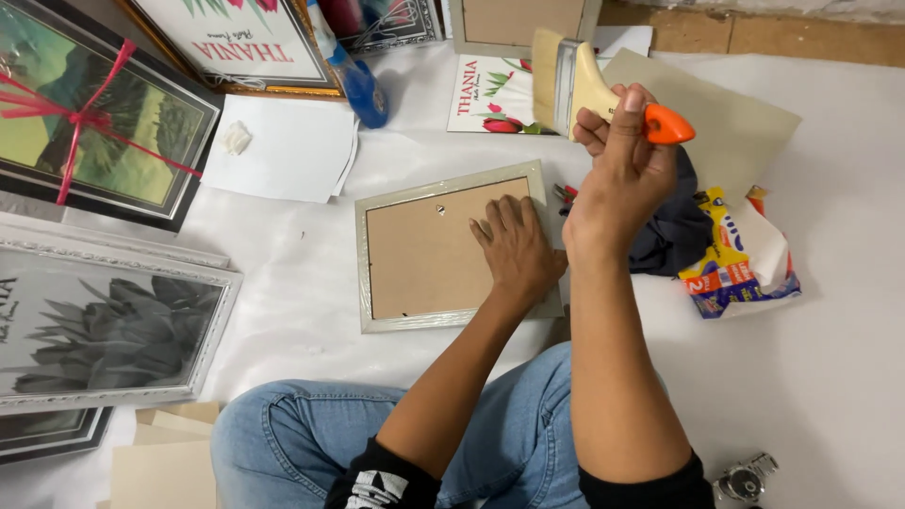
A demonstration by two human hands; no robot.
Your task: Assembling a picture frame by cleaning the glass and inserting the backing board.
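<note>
My left hand (514,250) lies flat, fingers together, on the brown cardboard back of the pale frame (443,250) on the white sheet. My right hand (617,165) is raised, gripping a wide flat paintbrush (577,85) by its orange-tipped handle.

You work in a picture-framing workshop, floor level: framed prints (104,330) lie about, an upturned frame (443,250), backing boards (165,462), white sheeting (830,358) underneath.
</note>
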